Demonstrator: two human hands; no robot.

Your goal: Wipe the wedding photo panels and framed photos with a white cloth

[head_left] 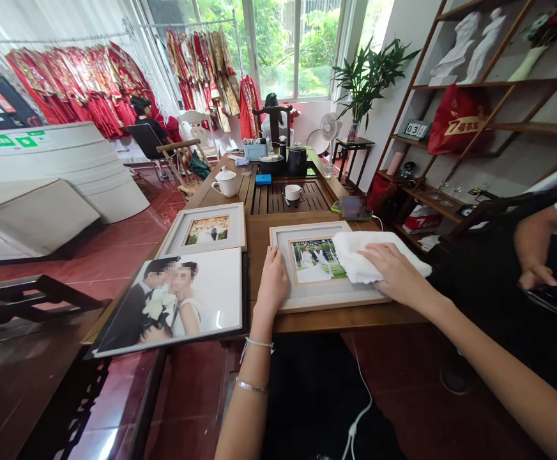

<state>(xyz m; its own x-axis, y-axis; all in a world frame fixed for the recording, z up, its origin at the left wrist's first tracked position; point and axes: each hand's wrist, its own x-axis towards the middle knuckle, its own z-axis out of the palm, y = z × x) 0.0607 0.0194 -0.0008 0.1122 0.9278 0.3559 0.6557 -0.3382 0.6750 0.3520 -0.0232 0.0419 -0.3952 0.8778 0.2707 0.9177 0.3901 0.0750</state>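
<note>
A white-framed wedding photo (307,300) lies flat on the wooden table (259,230) in front of me. My left hand (273,281) rests on the frame's left edge, fingers curled over it and holding it down. My right hand (393,271) lies flat with fingers spread on a folded white cloth (355,252), pressing it onto the frame's right side. The cloth covers the frame's upper right corner.
A second framed photo (206,230) and a large unframed wedding print (177,300) lie to the left. A tea tray with teapot (225,182), cup (292,191) and kettles stands behind. Another person's arm (532,249) is at the right. Shelves stand at the right, red garments hang at the back.
</note>
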